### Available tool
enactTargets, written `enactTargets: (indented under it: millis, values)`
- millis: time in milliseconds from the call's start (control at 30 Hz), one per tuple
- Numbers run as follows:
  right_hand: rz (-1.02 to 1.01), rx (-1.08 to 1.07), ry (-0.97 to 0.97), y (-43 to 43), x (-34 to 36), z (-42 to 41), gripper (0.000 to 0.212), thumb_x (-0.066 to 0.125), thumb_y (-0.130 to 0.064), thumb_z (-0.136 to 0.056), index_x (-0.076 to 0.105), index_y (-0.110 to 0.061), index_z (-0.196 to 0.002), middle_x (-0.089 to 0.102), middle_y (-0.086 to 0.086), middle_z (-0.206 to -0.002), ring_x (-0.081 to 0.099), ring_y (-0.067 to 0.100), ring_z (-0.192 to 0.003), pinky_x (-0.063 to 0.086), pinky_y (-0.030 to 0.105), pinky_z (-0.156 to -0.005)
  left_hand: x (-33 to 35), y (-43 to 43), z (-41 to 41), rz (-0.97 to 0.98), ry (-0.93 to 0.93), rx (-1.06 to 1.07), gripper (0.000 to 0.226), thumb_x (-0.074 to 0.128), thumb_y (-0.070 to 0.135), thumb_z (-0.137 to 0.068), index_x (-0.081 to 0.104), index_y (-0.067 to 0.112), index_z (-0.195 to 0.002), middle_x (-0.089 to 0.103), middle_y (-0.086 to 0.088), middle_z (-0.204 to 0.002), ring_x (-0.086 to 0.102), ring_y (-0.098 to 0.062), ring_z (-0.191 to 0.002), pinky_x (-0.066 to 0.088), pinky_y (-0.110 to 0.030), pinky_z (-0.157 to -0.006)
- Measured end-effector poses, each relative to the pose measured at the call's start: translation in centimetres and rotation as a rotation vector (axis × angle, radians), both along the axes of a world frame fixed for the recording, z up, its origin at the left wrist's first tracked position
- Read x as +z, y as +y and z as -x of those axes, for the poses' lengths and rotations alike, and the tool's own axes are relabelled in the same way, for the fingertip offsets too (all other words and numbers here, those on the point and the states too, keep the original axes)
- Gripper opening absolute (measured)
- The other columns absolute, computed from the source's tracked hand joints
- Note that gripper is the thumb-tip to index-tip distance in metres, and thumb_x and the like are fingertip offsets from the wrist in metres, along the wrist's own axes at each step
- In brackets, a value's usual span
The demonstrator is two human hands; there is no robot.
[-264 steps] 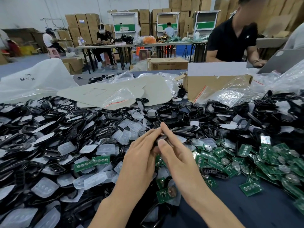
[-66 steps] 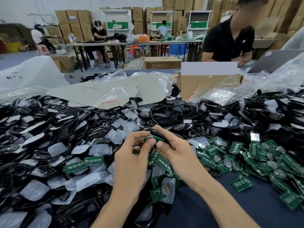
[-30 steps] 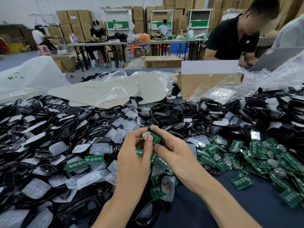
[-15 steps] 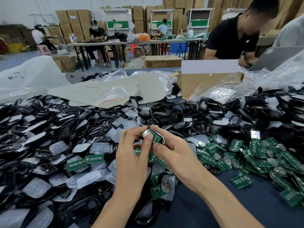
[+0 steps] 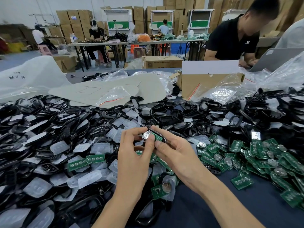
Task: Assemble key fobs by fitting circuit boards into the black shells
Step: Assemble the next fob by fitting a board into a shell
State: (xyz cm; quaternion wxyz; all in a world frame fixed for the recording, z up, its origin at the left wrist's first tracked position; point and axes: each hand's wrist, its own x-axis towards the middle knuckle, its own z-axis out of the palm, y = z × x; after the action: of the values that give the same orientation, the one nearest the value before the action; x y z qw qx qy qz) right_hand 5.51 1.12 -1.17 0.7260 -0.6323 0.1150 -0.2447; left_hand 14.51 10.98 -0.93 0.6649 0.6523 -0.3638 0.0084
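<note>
here the fingers [image 5: 131, 132] of the left hand [image 5: 131, 155] and right hand [image 5: 174, 153] pinch one black shell [image 5: 164, 139], held up over the heaped table [image 5: 205, 203], likely so both thumbs can press the green circuit board [image 5: 157, 137] into it.

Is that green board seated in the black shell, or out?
In: green circuit board lies inside the black plastic shell, left hand pressing it. Fully snapped: cannot tell.

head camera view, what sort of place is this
Likely a warehouse assembly workshop: heaps of black shells and green circuit boards cover the table, cardboard cartons stand stacked behind, and workers sit at benches.
</note>
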Motion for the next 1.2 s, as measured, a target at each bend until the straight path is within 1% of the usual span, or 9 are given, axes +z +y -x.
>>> enactTargets:
  millis: [233, 333, 500, 600, 700, 833, 933, 1033, 1200]
  values:
    - [-0.046, 0.016, -0.069, -0.1, 0.3, 0.1, 0.041, 0.058, -0.014, -0.094, 0.068, -0.036, -0.127, 0.073, 0.007, -0.123, 0.065, 0.020, -0.122, 0.051, 0.024, -0.101, 0.0, 0.0, -0.2, -0.014, 0.187, -0.038, 0.029, 0.067, 0.047, -0.085, 0.058, 0.043, -0.113, 0.065, 0.016, -0.109, 0.063, -0.003, -0.101, 0.055, -0.023, -0.078]
    - [-0.095, 0.026, -0.115, -0.2, 0.3, 0.1, 0.041, 0.055, -0.005, -0.098, 0.067, -0.026, -0.131, 0.071, 0.009, -0.126, 0.065, 0.022, -0.122, 0.051, 0.025, -0.100, 0.3, 0.2, -0.2, -0.006, 0.232, -0.106, 0.027, 0.064, 0.049, -0.085, 0.063, 0.041, -0.110, 0.068, 0.018, -0.101, 0.066, -0.003, -0.089, 0.057, -0.024, -0.073]
    - [-0.133, 0.032, -0.127, -0.3, 0.4, 0.2, 0.041, 0.049, 0.004, -0.102, 0.061, -0.016, -0.136, 0.069, 0.006, -0.131, 0.063, 0.022, -0.126, 0.051, 0.027, -0.102, 0.5, 0.2, -0.4, 0.030, 0.282, -0.154, 0.021, 0.066, 0.045, -0.084, 0.069, 0.042, -0.104, 0.071, 0.007, -0.092, 0.066, -0.009, -0.077, 0.054, -0.020, -0.065]
    - [-0.155, 0.021, -0.110, -0.3, 0.6, 0.2, 0.041, 0.049, 0.004, -0.102, 0.061, -0.016, -0.136, 0.070, 0.011, -0.127, 0.065, 0.021, -0.122, 0.052, 0.025, -0.100, 0.3, 0.2, -0.4, 0.003, 0.218, -0.112, 0.020, 0.065, 0.043, -0.088, 0.066, 0.042, -0.107, 0.069, 0.012, -0.099, 0.067, -0.008, -0.085, 0.056, -0.025, -0.071]
    - [-0.088, -0.030, -0.059, -0.3, 0.5, 0.3, 0.042, 0.050, 0.002, -0.103, 0.062, -0.022, -0.135, 0.070, 0.018, -0.122, 0.067, 0.019, -0.118, 0.051, 0.026, -0.102, 0.0, 0.2, -0.4, -0.064, 0.032, -0.012, 0.020, 0.060, 0.050, -0.087, 0.060, 0.045, -0.107, 0.063, 0.018, -0.106, 0.064, -0.007, -0.094, 0.051, -0.018, -0.074]
    - [0.126, -0.116, 0.030, -0.1, 0.6, 0.3, 0.045, 0.049, -0.004, -0.105, 0.060, -0.038, -0.132, 0.073, -0.007, -0.121, 0.067, 0.007, -0.116, 0.051, 0.015, -0.093, -0.3, 0.1, -0.3, -0.126, -0.144, 0.046, 0.018, 0.053, 0.057, -0.086, 0.052, 0.049, -0.102, 0.052, 0.024, -0.107, 0.060, -0.002, -0.096, 0.049, -0.014, -0.071]
    - [0.233, -0.159, 0.065, 0.1, 0.4, 0.2, 0.047, 0.049, -0.006, -0.105, 0.057, -0.046, -0.129, 0.067, -0.020, -0.126, 0.061, -0.001, -0.120, 0.049, 0.017, -0.099, -0.6, -0.1, -0.3, -0.089, -0.074, 0.055, 0.015, 0.057, 0.055, -0.085, 0.055, 0.046, -0.097, 0.057, 0.020, -0.103, 0.062, -0.003, -0.094, 0.050, -0.015, -0.074]
    - [0.289, -0.176, 0.089, 0.2, 0.2, 0.1, 0.049, 0.049, -0.009, -0.105, 0.055, -0.051, -0.129, 0.062, -0.031, -0.128, 0.055, -0.005, -0.126, 0.046, 0.024, -0.107, -0.8, -0.2, -0.4, -0.077, -0.011, 0.057, 0.011, 0.065, 0.041, -0.088, 0.057, 0.042, -0.096, 0.063, 0.014, -0.099, 0.064, -0.005, -0.091, 0.050, -0.016, -0.074]
    - [0.227, -0.153, 0.069, 0.1, 0.3, 0.1, 0.046, 0.049, -0.005, -0.105, 0.057, -0.042, -0.132, 0.063, -0.011, -0.136, 0.061, -0.002, -0.121, 0.050, 0.015, -0.095, -0.6, -0.1, -0.3, -0.051, 0.108, -0.016, 0.018, 0.069, 0.030, -0.091, 0.058, 0.039, -0.101, 0.062, 0.018, -0.090, 0.064, -0.008, -0.083, 0.050, -0.019, -0.070]
